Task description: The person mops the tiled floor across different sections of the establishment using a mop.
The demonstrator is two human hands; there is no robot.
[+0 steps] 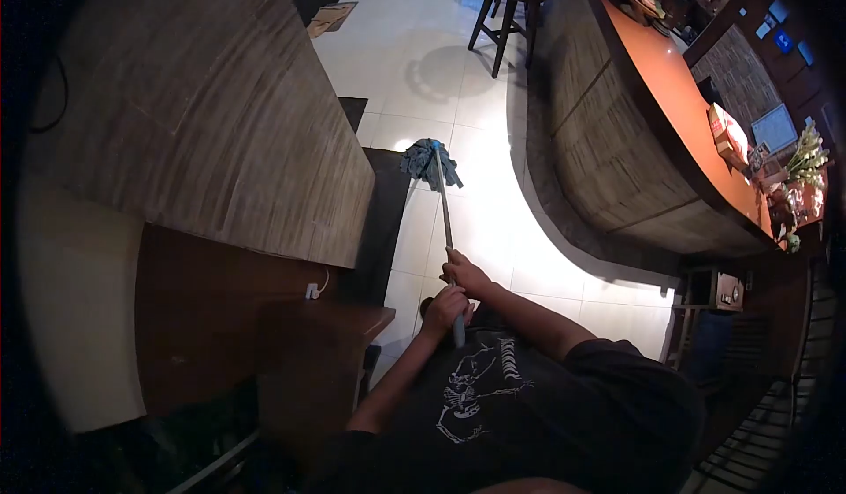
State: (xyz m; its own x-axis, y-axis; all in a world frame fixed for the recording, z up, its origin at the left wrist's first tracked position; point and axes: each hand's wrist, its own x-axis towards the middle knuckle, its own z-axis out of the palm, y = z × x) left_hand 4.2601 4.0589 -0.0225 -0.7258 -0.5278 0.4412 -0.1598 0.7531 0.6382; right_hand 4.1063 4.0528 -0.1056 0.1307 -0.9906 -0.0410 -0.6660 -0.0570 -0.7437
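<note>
Both my hands grip the long handle of a mop (pixel 445 210). My left hand (pixel 445 312) is wrapped round the handle near its lower, grey end, close to my dark shirt. Just beyond it, my right hand (pixel 467 276) is closed round the handle. The handle runs forward to the blue-grey mop head (pixel 430 163), whose strands lie spread on the pale tiled floor (pixel 493 221), beside the dark base of the left-hand wall.
A curved counter (pixel 634 133) with an orange top runs along the right, holding a box (pixel 730 137) and flowers (pixel 804 159). A dark bar stool (pixel 511 14) stands ahead. On the left is a wood-textured partition (pixel 229 115); a small cabinet (pixel 716 289) stands at right.
</note>
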